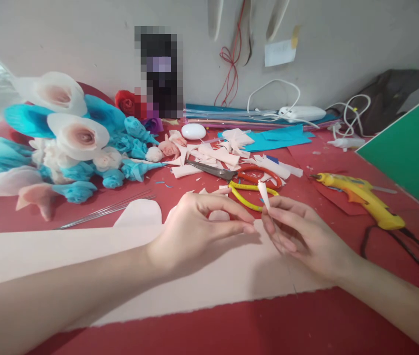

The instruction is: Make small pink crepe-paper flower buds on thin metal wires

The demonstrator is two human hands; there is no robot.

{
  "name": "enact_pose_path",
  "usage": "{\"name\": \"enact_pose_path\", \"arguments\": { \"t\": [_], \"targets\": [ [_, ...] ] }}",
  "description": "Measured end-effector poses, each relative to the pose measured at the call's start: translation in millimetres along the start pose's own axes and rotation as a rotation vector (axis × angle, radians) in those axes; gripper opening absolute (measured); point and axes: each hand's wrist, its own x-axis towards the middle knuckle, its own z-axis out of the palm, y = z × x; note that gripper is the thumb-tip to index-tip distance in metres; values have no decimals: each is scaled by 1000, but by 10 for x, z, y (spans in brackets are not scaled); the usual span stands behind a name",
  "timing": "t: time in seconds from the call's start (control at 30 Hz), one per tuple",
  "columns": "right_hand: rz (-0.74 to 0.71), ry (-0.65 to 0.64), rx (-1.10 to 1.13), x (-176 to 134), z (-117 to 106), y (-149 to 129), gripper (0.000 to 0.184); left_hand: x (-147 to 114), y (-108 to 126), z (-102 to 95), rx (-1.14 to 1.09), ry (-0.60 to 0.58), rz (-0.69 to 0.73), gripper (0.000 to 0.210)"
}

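Note:
My right hand (300,227) is closed around the base of a small rolled pale pink paper bud (263,194), which points upward. A thin wire stem (294,286) runs down below that hand. My left hand (198,219) is just to the left, thumb and index fingertips pinched together close to the right fingers; whether anything is between them I cannot make out. Under both hands lies a long pale pink crepe paper sheet (121,281). Scissors (248,180) with red and yellow handles lie just behind the hands, and a cut pink paper petal (139,213) is beyond my left forearm.
Paper flowers (84,138) in blue, white and pink are heaped at left. Thin wires (94,212) lie in front of them. Pink paper scraps (217,153) and a blue sheet (276,138) are at the back. A yellow glue gun (365,197) with a black cord lies at right.

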Motion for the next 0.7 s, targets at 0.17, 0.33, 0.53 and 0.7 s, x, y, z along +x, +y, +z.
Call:
{"name": "enact_pose_path", "arguments": {
  "t": [0.17,0.33,0.53,0.7],
  "targets": [
    [7,3,-7,10,-4,-2,13,3,20,-5,63,5,-24,9],
    [9,7,-13,9,-17,-1,12,-9,5,-9,87,-3,-31,12],
    [17,-5,3,3,-15,-1,11,-22,10,-16,85,-10,-83,19],
    [13,-6,12,-10,-13,-10,10,-20,14,-13,65,2,-88,19]
  ]
}}
